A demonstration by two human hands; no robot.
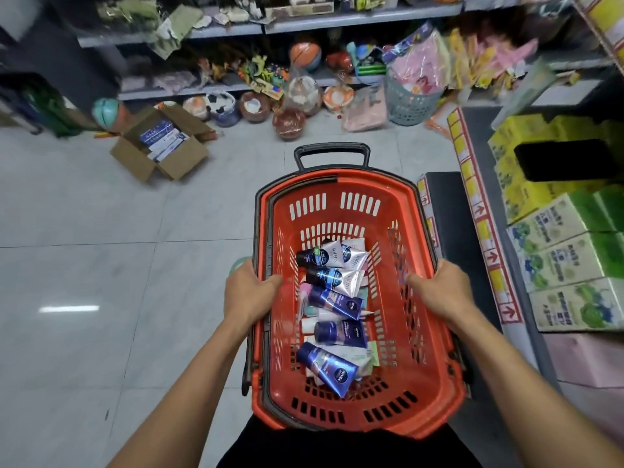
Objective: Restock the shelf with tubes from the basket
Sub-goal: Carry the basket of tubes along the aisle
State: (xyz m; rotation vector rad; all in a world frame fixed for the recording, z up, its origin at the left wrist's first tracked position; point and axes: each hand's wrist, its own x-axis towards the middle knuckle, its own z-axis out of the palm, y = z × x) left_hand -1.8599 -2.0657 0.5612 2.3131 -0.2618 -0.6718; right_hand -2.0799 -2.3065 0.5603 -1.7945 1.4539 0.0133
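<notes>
A red plastic shopping basket [341, 190] with a black pull handle is held out in front of me above the floor. My left hand [248, 290] grips its left rim and my right hand [440, 292] grips its right rim, fingers curled over the edge on each side. Several tubes [332, 327] lie loose on the basket's bottom: dark blue ones, white-and-silver ones and a few pale ones underneath. A shelf [472, 211] with a dark bare surface and yellow-red price strips runs along the right.
Green and yellow boxes [567, 251] fill the right shelf. An open cardboard box [160, 146] of packets sits on the tiled floor to the left. Balls, toys and a grey basket [410, 103] crowd the far shelves and the floor below them.
</notes>
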